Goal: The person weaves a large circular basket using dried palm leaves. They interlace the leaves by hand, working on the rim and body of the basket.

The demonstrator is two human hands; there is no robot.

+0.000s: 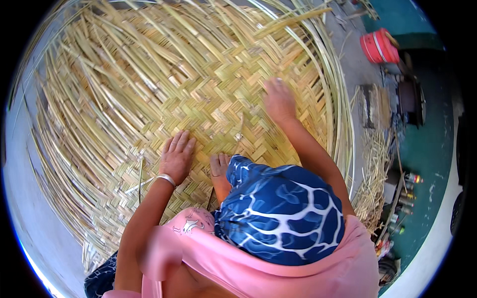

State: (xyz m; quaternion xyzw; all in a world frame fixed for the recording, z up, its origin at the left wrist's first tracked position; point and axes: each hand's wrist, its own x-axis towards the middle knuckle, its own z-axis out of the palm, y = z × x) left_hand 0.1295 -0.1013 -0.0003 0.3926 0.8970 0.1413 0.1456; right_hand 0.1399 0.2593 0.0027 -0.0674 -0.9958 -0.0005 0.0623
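Note:
Beneath both hands spreads a large woven mat (226,119) of flat, yellow-green split cane or bamboo strips, plaited in a zigzag pattern. My left hand (178,156), with a silver bangle at the wrist, lies flat on the weave, fingers stretched out and side by side. Farther off and to the right, my right hand (279,99) rests palm down on the mat, open as far as its slightly blurred fingers show. Neither hand visibly grips a strip. Between the arms, my bare foot (219,164) presses on the weave below a knee in blue, white-lined trousers (283,213).
Long unwoven strips (114,84) fan out on the left and far sides. More strips (343,119) curve along the right edge. Beyond lie a red bucket (379,46), a wooden block (373,107), a straw heap (373,174) and several small bottles (408,196) by a green wall.

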